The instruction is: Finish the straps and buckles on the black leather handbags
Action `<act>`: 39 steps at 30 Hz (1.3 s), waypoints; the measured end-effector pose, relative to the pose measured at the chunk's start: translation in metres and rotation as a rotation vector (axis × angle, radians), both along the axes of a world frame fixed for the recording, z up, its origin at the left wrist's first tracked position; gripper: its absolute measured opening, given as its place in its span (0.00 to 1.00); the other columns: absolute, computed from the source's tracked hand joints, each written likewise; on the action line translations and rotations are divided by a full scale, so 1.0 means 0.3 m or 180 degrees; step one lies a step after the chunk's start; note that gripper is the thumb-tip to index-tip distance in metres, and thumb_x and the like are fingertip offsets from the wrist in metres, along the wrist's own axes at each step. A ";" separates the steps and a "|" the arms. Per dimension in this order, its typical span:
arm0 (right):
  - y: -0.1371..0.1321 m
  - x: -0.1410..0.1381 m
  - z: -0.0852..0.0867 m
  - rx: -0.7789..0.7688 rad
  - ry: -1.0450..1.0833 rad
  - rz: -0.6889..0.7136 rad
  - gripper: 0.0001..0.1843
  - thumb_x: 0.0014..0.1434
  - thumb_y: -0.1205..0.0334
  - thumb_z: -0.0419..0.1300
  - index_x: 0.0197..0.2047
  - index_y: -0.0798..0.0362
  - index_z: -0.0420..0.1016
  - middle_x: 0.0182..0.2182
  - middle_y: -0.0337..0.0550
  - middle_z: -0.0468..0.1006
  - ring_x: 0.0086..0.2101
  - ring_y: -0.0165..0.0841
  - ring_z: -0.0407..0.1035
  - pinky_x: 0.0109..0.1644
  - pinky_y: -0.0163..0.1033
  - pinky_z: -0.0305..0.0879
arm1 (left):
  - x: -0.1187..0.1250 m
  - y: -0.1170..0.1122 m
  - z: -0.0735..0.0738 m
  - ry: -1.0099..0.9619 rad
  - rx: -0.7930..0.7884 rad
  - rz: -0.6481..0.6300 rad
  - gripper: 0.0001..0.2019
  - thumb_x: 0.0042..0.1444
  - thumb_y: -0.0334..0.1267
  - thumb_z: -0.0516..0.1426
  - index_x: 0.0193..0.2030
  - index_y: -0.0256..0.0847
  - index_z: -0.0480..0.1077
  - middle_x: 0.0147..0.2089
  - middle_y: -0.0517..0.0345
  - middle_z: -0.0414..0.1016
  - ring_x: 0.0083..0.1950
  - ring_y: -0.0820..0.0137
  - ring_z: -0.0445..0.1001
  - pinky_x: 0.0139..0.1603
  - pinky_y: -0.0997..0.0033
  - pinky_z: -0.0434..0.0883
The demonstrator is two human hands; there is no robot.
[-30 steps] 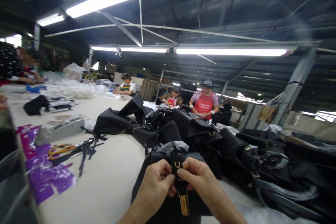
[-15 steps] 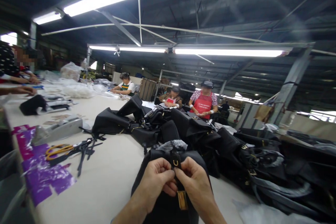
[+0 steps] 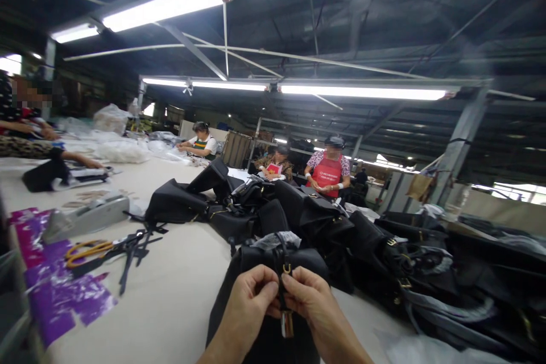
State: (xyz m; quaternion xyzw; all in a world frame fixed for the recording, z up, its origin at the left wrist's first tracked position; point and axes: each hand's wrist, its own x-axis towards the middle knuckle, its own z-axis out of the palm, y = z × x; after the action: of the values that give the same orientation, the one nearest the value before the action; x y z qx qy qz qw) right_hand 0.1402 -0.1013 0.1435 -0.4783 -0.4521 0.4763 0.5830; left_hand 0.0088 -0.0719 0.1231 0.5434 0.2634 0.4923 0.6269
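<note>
A black handbag (image 3: pixel 256 264) stands on the pale table (image 3: pixel 170 296) right in front of me. Down its front runs a black strap (image 3: pixel 282 273) with a gold ring and a gold metal tag (image 3: pixel 286 324). My left hand (image 3: pixel 249 301) pinches the strap from the left. My right hand (image 3: pixel 309 298) pinches it from the right, fingertips almost meeting those of the left. Grey paper stuffing (image 3: pixel 277 239) pokes out of the bag's top.
Several more black bags (image 3: pixel 307 210) are heaped behind and to the right. Yellow-handled scissors (image 3: pixel 85 250), loose black straps (image 3: pixel 136 244), a grey tape dispenser (image 3: pixel 85 216) and purple sheets (image 3: pixel 55 290) lie at left. Other people work at the far side and left end.
The view has tilted up a little, so the bag and both hands sit lower in the frame. My fingers have closed tighter together on the strap above the gold tag.
</note>
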 end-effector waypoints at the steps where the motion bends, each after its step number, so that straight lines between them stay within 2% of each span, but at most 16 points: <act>1: 0.000 0.000 -0.003 0.0001 0.0023 0.0018 0.25 0.38 0.45 0.74 0.21 0.54 0.66 0.20 0.33 0.65 0.23 0.27 0.61 0.30 0.33 0.62 | 0.002 -0.003 -0.003 0.0023 0.0066 0.0037 0.14 0.47 0.47 0.62 0.29 0.36 0.69 0.25 0.61 0.67 0.27 0.73 0.69 0.28 0.74 0.72; 6: -0.004 0.005 0.004 -0.0043 -0.0010 0.0045 0.27 0.37 0.44 0.75 0.21 0.53 0.65 0.21 0.33 0.66 0.24 0.28 0.63 0.31 0.34 0.64 | 0.009 -0.008 -0.012 0.0151 0.0332 0.0258 0.08 0.52 0.41 0.57 0.29 0.37 0.69 0.27 0.60 0.68 0.30 0.70 0.70 0.31 0.72 0.75; 12: -0.013 -0.006 0.012 -0.0021 0.0099 0.0258 0.25 0.40 0.47 0.74 0.21 0.53 0.65 0.20 0.34 0.68 0.24 0.28 0.64 0.32 0.35 0.64 | 0.014 0.005 -0.020 0.0040 0.0222 0.0246 0.06 0.48 0.37 0.59 0.32 0.37 0.67 0.27 0.61 0.70 0.28 0.71 0.72 0.29 0.72 0.74; 16: -0.004 -0.010 -0.009 0.0136 0.0020 0.0052 0.25 0.41 0.45 0.73 0.21 0.54 0.66 0.20 0.34 0.67 0.24 0.28 0.63 0.31 0.34 0.62 | 0.014 0.004 -0.017 -0.0011 0.0056 0.0223 0.10 0.47 0.40 0.60 0.31 0.35 0.69 0.27 0.58 0.73 0.29 0.71 0.73 0.31 0.73 0.74; 21: 0.000 -0.014 -0.030 0.0253 -0.0432 -0.0175 0.25 0.45 0.41 0.70 0.24 0.54 0.69 0.21 0.36 0.70 0.25 0.30 0.65 0.29 0.34 0.62 | 0.009 -0.001 -0.008 0.0078 0.0100 0.0361 0.08 0.46 0.40 0.59 0.29 0.37 0.67 0.24 0.62 0.69 0.26 0.72 0.71 0.24 0.76 0.71; 24: -0.018 -0.019 -0.059 0.0517 -0.0723 -0.0268 0.25 0.48 0.40 0.68 0.33 0.55 0.73 0.27 0.40 0.75 0.29 0.34 0.71 0.32 0.36 0.68 | 0.009 0.005 0.001 0.0152 0.0207 0.0425 0.08 0.46 0.40 0.58 0.27 0.37 0.67 0.23 0.63 0.68 0.24 0.74 0.69 0.23 0.77 0.70; 26: -0.034 -0.021 -0.092 0.0704 -0.0964 -0.0630 0.26 0.46 0.42 0.70 0.40 0.53 0.72 0.29 0.40 0.77 0.28 0.35 0.73 0.32 0.36 0.70 | 0.011 0.011 0.008 0.0133 0.0192 0.0412 0.07 0.44 0.39 0.58 0.26 0.37 0.67 0.22 0.64 0.67 0.22 0.76 0.66 0.21 0.78 0.67; 29: -0.049 -0.020 -0.141 0.1046 -0.1680 -0.1240 0.19 0.49 0.46 0.69 0.36 0.49 0.71 0.24 0.35 0.75 0.22 0.32 0.70 0.27 0.33 0.68 | 0.016 0.019 0.015 0.0108 0.0117 0.0349 0.07 0.42 0.39 0.57 0.26 0.37 0.66 0.20 0.66 0.65 0.19 0.77 0.64 0.19 0.78 0.65; 32: -0.043 -0.016 -0.170 0.1638 -0.2432 -0.1340 0.15 0.61 0.46 0.59 0.32 0.49 0.73 0.24 0.37 0.75 0.24 0.32 0.71 0.31 0.32 0.69 | 0.017 0.026 0.016 0.0129 0.0063 0.0321 0.09 0.42 0.42 0.57 0.26 0.37 0.67 0.21 0.64 0.66 0.20 0.76 0.66 0.20 0.77 0.66; 34: -0.032 -0.010 -0.177 0.2024 -0.2774 -0.1404 0.17 0.67 0.48 0.52 0.37 0.49 0.75 0.28 0.40 0.78 0.26 0.32 0.73 0.33 0.32 0.70 | 0.012 0.031 0.015 0.0181 0.0057 0.0320 0.10 0.42 0.42 0.57 0.27 0.37 0.67 0.21 0.64 0.66 0.20 0.75 0.66 0.20 0.77 0.65; 36: -0.023 0.002 -0.175 0.2335 -0.3120 -0.1514 0.18 0.70 0.52 0.46 0.40 0.50 0.74 0.28 0.41 0.78 0.25 0.31 0.73 0.31 0.31 0.69 | 0.004 0.035 0.017 0.0298 0.0099 0.0307 0.09 0.42 0.41 0.56 0.28 0.38 0.67 0.20 0.64 0.66 0.20 0.75 0.64 0.19 0.78 0.63; 39: -0.018 0.031 -0.146 0.2724 -0.3833 -0.1667 0.20 0.72 0.58 0.40 0.38 0.51 0.71 0.24 0.39 0.73 0.22 0.30 0.70 0.26 0.32 0.64 | -0.010 0.031 0.026 0.0565 0.0279 0.0299 0.08 0.42 0.40 0.55 0.27 0.38 0.67 0.20 0.65 0.64 0.19 0.76 0.61 0.19 0.77 0.59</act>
State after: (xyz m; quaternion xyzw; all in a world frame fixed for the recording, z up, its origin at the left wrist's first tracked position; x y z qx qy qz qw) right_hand 0.1494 -0.1067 0.0998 -0.4791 -0.7072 -0.2336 0.4645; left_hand 0.0058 -0.0626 0.1308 0.5988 0.3213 0.4821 0.5529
